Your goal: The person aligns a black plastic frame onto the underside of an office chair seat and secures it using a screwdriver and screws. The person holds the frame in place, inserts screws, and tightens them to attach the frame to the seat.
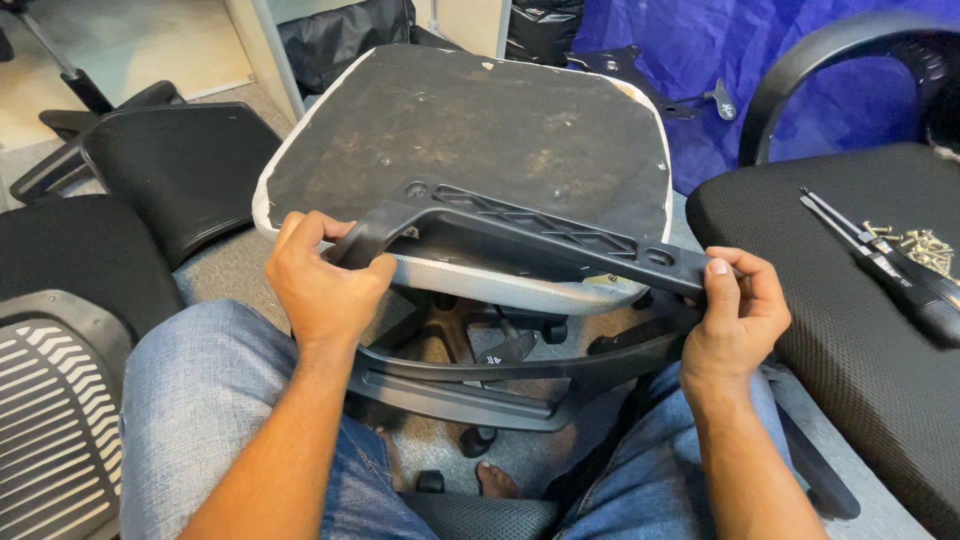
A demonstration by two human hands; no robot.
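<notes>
Both my hands are on a black plastic armrest bracket (pixel 520 235), holding it flat along the near edge of an upturned chair seat (pixel 470 130), whose dark underside faces up. My left hand (pixel 322 285) is wrapped around the curved arm end, fingers curled and closed over it, thumb underneath I think but cannot tell for sure. My right hand (pixel 735 310) pinches the far flat end of the bracket, thumb on top, other fingers folded below.

Step in hand, as I judge it: lining the bracket up on the seat underside. It rests on the seat's near rim, and its holes near my right thumb do not yet look matched to anything. No screw is in it that I can see.

Next move would call for sliding the bracket until its holes sit over the seat's mounts, then keeping one hand pressing it there so the other is free.

Screws (pixel 925 248) and a black screwdriver (pixel 880 258) lie on the mesh cushion (pixel 850 360) to my right, well apart from my right hand. Another black frame part (pixel 520 375) lies below the seat, between my knees; a chair base with castors (pixel 470 330) sits under it
</notes>
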